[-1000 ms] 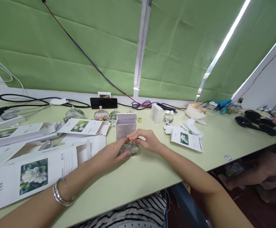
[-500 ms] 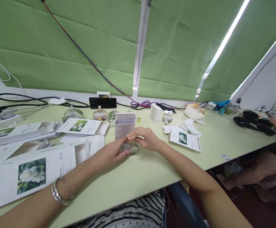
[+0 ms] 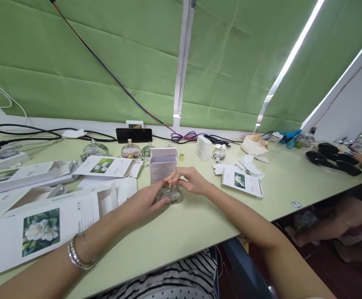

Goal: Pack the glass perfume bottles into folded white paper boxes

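Observation:
Right before me on the table stands a round clear glass perfume bottle (image 3: 172, 196) with a gold neck. My left hand (image 3: 152, 197) is wrapped round its left side, thumb across the front. From the right, my right hand (image 3: 189, 180) has its fingers closed together over the gold top, which they mostly cover. Just behind the bottle an open pale box (image 3: 163, 164) stands upright with small print on its side. A small yellow-gold cap (image 3: 181, 157) lies to the right of that box.
Flattened white cartons with flower pictures (image 3: 40, 232) cover the left side. Several perfume bottles (image 3: 131, 149) and a black phone (image 3: 134, 135) stand at the back. A small white box (image 3: 203, 148), another carton (image 3: 242, 181) and black handsets (image 3: 333, 160) lie rightward. A person sits at far right.
Both hands stay on the perfume bottle in nearly the same pose. The whole view has shifted very slightly; nothing else has visibly moved.

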Tool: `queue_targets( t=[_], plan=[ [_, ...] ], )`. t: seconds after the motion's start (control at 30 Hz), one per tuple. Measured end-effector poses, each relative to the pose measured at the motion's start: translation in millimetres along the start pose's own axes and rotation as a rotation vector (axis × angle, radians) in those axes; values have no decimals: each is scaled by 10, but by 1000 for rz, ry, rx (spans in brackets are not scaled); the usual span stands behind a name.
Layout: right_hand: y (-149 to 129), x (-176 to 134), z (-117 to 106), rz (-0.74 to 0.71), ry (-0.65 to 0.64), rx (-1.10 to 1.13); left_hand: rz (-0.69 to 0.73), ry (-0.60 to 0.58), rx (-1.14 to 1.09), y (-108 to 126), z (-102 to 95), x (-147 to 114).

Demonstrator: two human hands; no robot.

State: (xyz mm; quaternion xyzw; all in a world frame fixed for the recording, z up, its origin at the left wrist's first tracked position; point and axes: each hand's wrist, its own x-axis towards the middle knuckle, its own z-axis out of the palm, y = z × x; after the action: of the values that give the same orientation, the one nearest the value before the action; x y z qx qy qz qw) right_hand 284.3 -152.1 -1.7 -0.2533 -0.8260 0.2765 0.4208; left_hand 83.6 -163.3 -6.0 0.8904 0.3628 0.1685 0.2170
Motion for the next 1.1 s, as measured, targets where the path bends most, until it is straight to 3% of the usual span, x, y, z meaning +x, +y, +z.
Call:
queue_targets(
  t=[0.43,0.67,0.93,1.1],
  plan=[
    [-179,26,-39,-89,-60,-277,4,21,2,-14,12,6],
    [-168,64,-120,-42,-144,-136,-3,17,-39,-4,3,4],
    [-201,10,-46,14,-55,-236,-1,9,7,-4,8,1],
    [-231,-22,-61,-50,-44,-219,-11,-1,7,0,-3,4]
  ],
)
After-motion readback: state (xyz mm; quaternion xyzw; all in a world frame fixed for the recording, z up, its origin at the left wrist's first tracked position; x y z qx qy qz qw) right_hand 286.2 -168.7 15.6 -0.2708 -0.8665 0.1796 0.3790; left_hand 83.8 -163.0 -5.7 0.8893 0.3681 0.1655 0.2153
